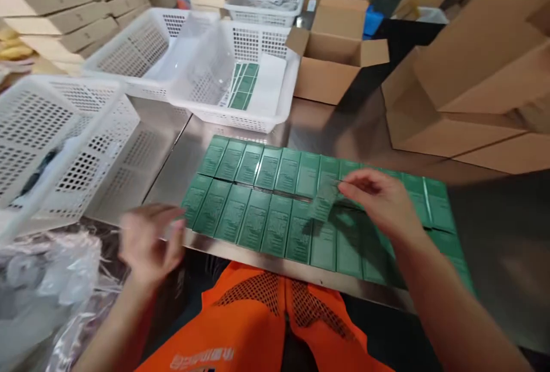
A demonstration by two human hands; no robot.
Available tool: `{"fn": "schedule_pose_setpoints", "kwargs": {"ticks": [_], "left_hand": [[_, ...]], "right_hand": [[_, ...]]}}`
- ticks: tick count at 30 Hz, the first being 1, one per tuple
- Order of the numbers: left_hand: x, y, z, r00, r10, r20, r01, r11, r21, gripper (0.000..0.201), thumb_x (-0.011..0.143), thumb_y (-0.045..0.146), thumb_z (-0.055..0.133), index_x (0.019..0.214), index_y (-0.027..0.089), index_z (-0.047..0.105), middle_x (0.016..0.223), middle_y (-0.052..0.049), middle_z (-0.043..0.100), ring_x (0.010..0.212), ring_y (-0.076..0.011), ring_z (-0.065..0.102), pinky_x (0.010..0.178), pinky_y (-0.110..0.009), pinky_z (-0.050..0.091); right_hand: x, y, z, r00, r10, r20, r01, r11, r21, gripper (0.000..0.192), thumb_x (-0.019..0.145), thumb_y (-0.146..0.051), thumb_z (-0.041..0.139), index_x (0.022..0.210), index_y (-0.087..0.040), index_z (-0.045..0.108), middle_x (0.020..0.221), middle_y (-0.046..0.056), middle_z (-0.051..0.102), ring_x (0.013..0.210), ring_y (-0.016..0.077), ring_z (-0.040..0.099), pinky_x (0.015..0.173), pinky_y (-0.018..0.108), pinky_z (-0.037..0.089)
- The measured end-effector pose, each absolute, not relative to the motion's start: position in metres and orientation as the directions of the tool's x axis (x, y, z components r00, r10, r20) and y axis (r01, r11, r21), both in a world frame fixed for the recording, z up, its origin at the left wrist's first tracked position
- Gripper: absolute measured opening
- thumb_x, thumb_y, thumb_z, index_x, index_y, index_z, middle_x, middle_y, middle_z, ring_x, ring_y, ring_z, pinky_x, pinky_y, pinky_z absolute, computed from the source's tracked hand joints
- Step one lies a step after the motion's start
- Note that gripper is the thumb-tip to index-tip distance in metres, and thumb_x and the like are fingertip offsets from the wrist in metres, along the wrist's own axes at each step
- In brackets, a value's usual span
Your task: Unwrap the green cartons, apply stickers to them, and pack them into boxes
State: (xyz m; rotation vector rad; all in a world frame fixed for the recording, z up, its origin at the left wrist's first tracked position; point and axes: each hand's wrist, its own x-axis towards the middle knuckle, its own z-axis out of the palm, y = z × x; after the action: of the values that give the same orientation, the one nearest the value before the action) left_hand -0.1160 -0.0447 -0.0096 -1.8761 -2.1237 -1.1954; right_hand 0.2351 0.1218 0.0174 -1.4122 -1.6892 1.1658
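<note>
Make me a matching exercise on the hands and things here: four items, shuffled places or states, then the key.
1. Right hand
2. Left hand
3. Green boxes
4. Green-panelled sheets

A. In two rows on the metal table
B. Inside a white basket
C. Blurred, at the rows' left end
D. Pinching a thin see-through piece

Pairs: 1-D, 2-C, 3-A, 4-B

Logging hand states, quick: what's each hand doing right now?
Left hand: blurred, loosely open, nothing visible in its grip.
Right hand: closed, pinching a thin see-through label above the green boxes.
</note>
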Motion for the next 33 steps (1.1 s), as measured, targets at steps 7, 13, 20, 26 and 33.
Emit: {"fn": "schedule_pose_setpoints", "kwargs": {"ticks": [7,13,20,26,33], "left_hand": [[-0.011,0.062,0.007,0.241,0.954,-0.178,0.643,-0.019,0.766,0.035,0.094,0.048,0.052,0.095,0.020,0.074,0.075,-0.001,0.073,0.064,-0.0154,0.063,0.061,-0.027,0.044],[0.017,0.093,-0.015,0.164,0.914,-0.370,0.533,0.234,0.813,0.026,0.089,0.033,0.055,0.069,0.018,0.061,0.062,0.001,0.066,0.043,-0.0094,0.053,0.049,-0.023,0.041],[0.029,0.100,-0.020,0.077,0.877,-0.475,0.528,0.368,0.765,0.026,0.084,0.022,0.056,0.059,0.017,0.060,0.054,0.001,0.063,0.039,-0.0090,0.056,0.047,-0.021,0.042],[0.031,0.102,-0.019,0.050,0.861,-0.506,0.559,0.396,0.729,0.026,0.082,0.021,0.057,0.057,0.016,0.061,0.049,0.002,0.060,0.036,-0.0088,0.055,0.044,-0.020,0.042],[0.034,0.105,-0.018,0.037,0.858,-0.512,0.610,0.386,0.692,0.026,0.081,0.021,0.056,0.057,0.017,0.060,0.047,0.003,0.058,0.035,-0.0087,0.053,0.043,-0.020,0.041]], "right_hand": [[0.217,0.150,0.008,-0.237,0.959,-0.158,0.302,-0.082,-0.950,0.050,0.057,-0.063,0.084,0.075,-0.020,0.066,0.067,0.002,0.065,0.068,0.0177,0.060,0.055,0.026,0.045],[0.215,0.169,-0.013,-0.250,0.959,-0.130,0.457,-0.002,-0.890,0.039,0.073,-0.057,0.070,0.083,-0.019,0.067,0.073,0.003,0.068,0.064,0.0167,0.060,0.053,0.026,0.044],[0.211,0.180,-0.035,-0.230,0.968,-0.102,0.576,0.051,-0.816,0.022,0.075,-0.040,0.073,0.072,-0.019,0.070,0.068,0.001,0.068,0.067,0.0173,0.061,0.064,0.028,0.042],[0.209,0.180,-0.036,-0.226,0.969,-0.104,0.632,0.064,-0.772,0.017,0.075,-0.037,0.074,0.072,-0.020,0.073,0.068,0.001,0.070,0.067,0.0179,0.061,0.064,0.028,0.042],[0.207,0.182,-0.035,-0.219,0.968,-0.121,0.673,0.060,-0.737,0.017,0.076,-0.037,0.073,0.075,-0.020,0.075,0.069,0.001,0.070,0.067,0.0180,0.062,0.062,0.028,0.042]]}}
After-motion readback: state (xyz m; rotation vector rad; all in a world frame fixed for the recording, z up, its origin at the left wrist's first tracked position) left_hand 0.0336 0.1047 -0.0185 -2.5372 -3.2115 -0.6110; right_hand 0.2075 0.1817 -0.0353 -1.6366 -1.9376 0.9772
